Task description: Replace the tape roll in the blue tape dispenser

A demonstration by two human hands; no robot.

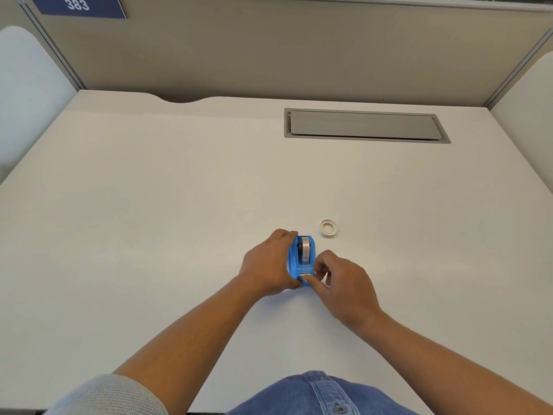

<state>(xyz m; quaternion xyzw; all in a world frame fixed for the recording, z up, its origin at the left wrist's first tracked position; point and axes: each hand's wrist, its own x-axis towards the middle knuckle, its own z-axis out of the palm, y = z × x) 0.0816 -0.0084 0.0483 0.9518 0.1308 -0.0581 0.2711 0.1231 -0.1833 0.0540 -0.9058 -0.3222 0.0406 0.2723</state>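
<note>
The blue tape dispenser [294, 262] stands on the white desk [179, 190], cutter end toward me. A tape roll [305, 250] sits upright in its cradle. My left hand [266, 265] wraps the dispenser's left side and holds it down. My right hand [344, 283] pinches at the cutter end, thumb and forefinger closed on what looks like the tape's free end; the tape itself is too thin to make out. A small white ring, an empty tape core [328, 227], lies flat on the desk just beyond and right of the dispenser.
A grey cable-tray lid [365, 125] is set into the desk at the back right. Beige partition walls [269, 49] close off the back and both sides. A blue sign reading 383 [77, 6] hangs at the top left.
</note>
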